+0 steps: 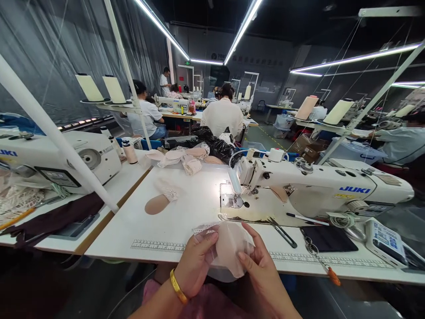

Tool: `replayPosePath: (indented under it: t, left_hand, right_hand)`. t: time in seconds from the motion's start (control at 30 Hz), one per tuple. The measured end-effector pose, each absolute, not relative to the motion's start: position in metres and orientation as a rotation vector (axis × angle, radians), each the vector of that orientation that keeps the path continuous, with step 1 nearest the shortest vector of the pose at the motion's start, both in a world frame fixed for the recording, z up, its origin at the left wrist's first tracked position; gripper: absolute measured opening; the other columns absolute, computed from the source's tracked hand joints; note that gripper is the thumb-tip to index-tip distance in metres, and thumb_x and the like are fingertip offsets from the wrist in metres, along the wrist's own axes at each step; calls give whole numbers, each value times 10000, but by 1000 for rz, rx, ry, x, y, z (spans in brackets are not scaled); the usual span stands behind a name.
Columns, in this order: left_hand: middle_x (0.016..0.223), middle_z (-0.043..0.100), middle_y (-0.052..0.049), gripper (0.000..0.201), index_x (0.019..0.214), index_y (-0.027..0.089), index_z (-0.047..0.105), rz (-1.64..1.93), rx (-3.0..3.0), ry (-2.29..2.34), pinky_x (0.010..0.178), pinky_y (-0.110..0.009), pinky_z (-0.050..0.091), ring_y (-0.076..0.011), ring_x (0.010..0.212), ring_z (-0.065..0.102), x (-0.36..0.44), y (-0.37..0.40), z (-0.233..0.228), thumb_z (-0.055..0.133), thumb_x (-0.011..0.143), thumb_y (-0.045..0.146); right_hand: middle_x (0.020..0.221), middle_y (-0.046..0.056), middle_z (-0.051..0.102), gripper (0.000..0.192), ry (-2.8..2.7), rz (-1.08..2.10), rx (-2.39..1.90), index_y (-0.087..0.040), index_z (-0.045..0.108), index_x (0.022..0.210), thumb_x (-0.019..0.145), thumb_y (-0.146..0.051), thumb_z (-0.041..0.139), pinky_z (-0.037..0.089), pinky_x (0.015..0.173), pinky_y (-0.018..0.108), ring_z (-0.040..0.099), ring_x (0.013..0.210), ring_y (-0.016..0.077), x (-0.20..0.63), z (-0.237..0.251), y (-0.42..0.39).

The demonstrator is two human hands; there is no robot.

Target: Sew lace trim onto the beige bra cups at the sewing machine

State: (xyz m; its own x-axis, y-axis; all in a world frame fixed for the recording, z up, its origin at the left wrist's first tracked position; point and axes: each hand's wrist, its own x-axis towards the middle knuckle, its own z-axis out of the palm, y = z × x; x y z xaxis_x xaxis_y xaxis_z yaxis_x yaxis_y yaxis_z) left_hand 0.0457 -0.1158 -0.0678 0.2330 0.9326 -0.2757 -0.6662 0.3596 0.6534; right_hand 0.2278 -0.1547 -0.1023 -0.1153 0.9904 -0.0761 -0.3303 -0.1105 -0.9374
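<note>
Both hands, left hand (195, 266) and right hand (262, 270), pinch a pale fabric piece (229, 250) at the near edge of a white table (186, 221), just near a sewing machine (315, 190); workers (222, 115) sit far behind.

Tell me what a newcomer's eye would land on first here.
First, the white sewing machine on the table, with its lamp glaring on the needle plate. Next, at the near edge, the left hand and right hand together pinching a pale pink fabric piece trimmed with lace. Farther left on the table lies a beige pad, and long light tubes run overhead.
</note>
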Motion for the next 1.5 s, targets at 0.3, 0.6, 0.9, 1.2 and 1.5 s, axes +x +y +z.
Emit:
replayPosePath:
  t: [0.3, 0.6, 0.9, 1.2, 1.5]
  left_hand:
    - [1027, 786, -151, 527, 974, 101, 799, 1221, 519, 781, 829, -338, 575, -300, 1004, 709, 60, -108, -64, 997, 612, 428]
    - [959, 788, -137, 452, 923, 98, 787, 1218, 547, 774, 809, -343, 575, -280, 930, 715, 62, -106, -68, 976, 656, 410]
    - [1038, 774, -161, 457, 1028, 105, 786, 1017, 458, 647, 819, -345, 583, -280, 967, 711, 70, -103, -59, 938, 720, 406]
    - [1029, 763, -137, 468, 1038, 114, 800, 947, 602, 678, 790, -307, 549, -242, 939, 675, 52, -71, -45, 924, 735, 449]
    - [1101, 776, -79, 201, 991, 279, 830, 471, 1775, 383, 1087, -455, 434, -335, 1116, 677, 24, -34, -9, 797, 803, 216]
  right_hand:
    - [1261, 109, 739, 991, -781, 1392, -1007, -278, 335, 1575, 792, -473, 910, 586, 946, 402, 716, 1116, 298, 208, -91, -153]
    - [1315, 137, 711, 983, -794, 1430, -964, -286, 287, 1592, 829, -453, 884, 568, 1003, 488, 698, 1154, 320, 217, -110, -145]
    - [1276, 107, 723, 959, -835, 1392, -964, -318, 282, 1592, 847, -447, 871, 559, 1004, 420, 698, 1151, 285, 218, -110, -142]
    - [820, -36, 609, 877, -1265, 1407, -1040, -288, 291, 1606, 904, -381, 808, 481, 745, 307, 582, 733, 161, 255, -104, -127]
    - [946, 26, 640, 223, -2133, 374, -956, -254, 629, 1129, 947, -126, 601, 472, 751, 306, 582, 848, 190, 288, -77, -64]
